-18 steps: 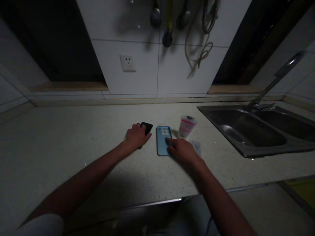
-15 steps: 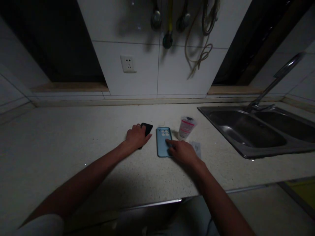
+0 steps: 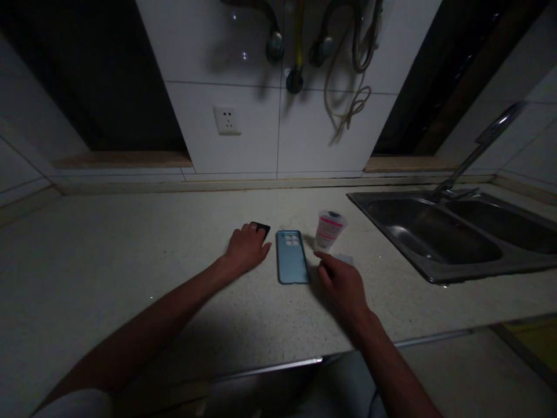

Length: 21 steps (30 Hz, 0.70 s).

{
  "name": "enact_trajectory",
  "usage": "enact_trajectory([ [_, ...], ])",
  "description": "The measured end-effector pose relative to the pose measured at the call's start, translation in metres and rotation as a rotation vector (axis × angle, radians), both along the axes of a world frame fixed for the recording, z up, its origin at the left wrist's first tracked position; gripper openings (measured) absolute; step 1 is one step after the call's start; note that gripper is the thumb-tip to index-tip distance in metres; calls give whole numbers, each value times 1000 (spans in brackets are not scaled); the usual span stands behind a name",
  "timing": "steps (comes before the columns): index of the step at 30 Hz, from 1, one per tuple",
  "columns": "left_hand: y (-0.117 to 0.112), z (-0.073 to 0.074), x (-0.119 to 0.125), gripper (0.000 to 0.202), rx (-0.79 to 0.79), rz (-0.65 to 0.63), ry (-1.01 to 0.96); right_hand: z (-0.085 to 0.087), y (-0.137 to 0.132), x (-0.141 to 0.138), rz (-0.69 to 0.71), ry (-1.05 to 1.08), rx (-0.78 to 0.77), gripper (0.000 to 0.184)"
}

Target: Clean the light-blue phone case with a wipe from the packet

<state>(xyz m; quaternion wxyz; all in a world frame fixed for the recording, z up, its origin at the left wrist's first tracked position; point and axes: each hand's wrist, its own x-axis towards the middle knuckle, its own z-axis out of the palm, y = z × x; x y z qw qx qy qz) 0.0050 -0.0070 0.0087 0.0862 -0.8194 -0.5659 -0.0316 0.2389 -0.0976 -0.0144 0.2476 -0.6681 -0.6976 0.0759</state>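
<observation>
A black phone (image 3: 262, 227) lies on the counter, mostly covered by my left hand (image 3: 246, 248). The fingers bend over its far edge, while the thumb sticks out to the right. Just right of it, a blue-green phone case (image 3: 290, 260) lies flat with its camera cutouts at the far end. My right hand (image 3: 343, 284) hovers beside the case's right edge, apart from it. Its index finger is stretched out, the other fingers are bent, and nothing shows in it. A clear plastic cup (image 3: 329, 230) with pink print stands beyond that fingertip.
A small pale packet (image 3: 346, 259) lies behind my right hand. To the right is a double steel sink (image 3: 429, 232) with a tall faucet (image 3: 483, 142). Hoses and a cord (image 3: 348, 110) hang on the tiled wall above the counter (image 3: 108, 249), near a socket (image 3: 227, 120).
My right hand has drawn back to the right, off the phone case. My left hand has shifted slightly and covers more of the black phone. The case stays in place.
</observation>
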Motion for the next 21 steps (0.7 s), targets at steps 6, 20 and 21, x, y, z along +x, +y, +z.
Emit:
enact_trajectory([
  [6,-3,2,2,37,37,-104,-85,-24,-20,38,-67,-142,241,40],
  [20,-35,-6,44,34,-812,-203,-1460,11,-24,25,-94,766,212,34],
  [21,-38,-5,47,36,-999,-165,-1559,14,-21,17,-73,799,221,33],
])
